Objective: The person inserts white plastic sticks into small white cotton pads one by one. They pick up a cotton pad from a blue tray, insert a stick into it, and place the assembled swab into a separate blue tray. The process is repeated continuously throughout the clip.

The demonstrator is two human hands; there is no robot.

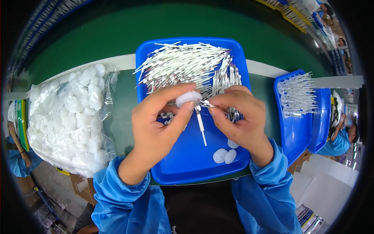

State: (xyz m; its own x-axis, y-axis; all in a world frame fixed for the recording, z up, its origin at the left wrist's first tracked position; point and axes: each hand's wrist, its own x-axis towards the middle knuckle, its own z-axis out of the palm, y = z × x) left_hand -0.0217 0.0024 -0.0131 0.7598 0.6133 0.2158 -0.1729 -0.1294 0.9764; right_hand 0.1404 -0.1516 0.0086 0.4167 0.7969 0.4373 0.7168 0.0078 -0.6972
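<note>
Between the thumb and fingers of my left hand (pixel 157 117) is a white round disc (pixel 188 98), held over the blue tray (pixel 171 170). My right hand (pixel 243 117) pinches a thin white stick (pixel 205 103) with dark bands close to the disc's edge. Another white stick (pixel 200 124) hangs downward from beside the disc; whether it is fixed there I cannot tell. Many similar sticks (pixel 183 62) fill the far part of the tray. A few loose white discs (pixel 220 156) lie at its near right, below my right hand.
A clear plastic bag (pixel 70 121) full of white discs lies left of the tray. On the right, a second blue tray (pixel 296 134) carries upright assembled pieces (pixel 298 93). Blue-sleeved people (pixel 339 136) work at the far sides. The tabletop is green (pixel 124 105).
</note>
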